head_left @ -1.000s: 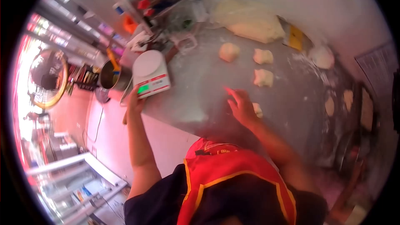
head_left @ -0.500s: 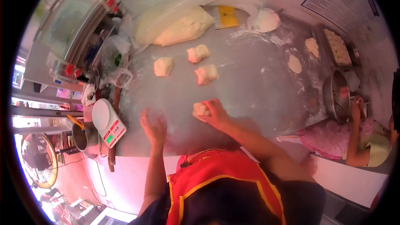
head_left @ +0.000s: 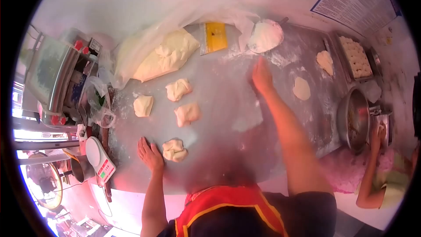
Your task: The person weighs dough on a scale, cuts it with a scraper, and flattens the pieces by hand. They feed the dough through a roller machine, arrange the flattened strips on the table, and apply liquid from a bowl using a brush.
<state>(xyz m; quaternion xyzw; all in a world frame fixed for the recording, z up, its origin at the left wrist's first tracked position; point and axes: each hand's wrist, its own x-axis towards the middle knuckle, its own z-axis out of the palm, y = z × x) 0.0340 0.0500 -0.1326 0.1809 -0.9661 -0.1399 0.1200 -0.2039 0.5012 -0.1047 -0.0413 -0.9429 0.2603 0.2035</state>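
My left hand [head_left: 151,154] lies flat on the metal worktop, fingers stretched out, just left of a lump of dough [head_left: 175,150]. It holds nothing. My right hand [head_left: 262,77] is over the worktop just below a heap of white flour [head_left: 265,36], its fingers extended towards it and slightly blurred; nothing shows in it. Three more dough lumps sit further back: one at left [head_left: 143,105], one behind [head_left: 179,89] and one in the middle [head_left: 187,114]. A big mass of dough [head_left: 164,57] rests under clear plastic at the back left.
A digital scale [head_left: 100,160] stands at the left edge. A yellow packet [head_left: 216,36] lies at the back. On the right are a flat dough round [head_left: 301,88], a tray of dough pieces [head_left: 354,57] and a steel bowl [head_left: 353,118]. Another person's arm [head_left: 372,162] is beside the bowl.
My right hand has let go of the dough lump and moved away right and back to the flour. My left hand now rests on the worktop beside that lump. The camera view has shifted right.
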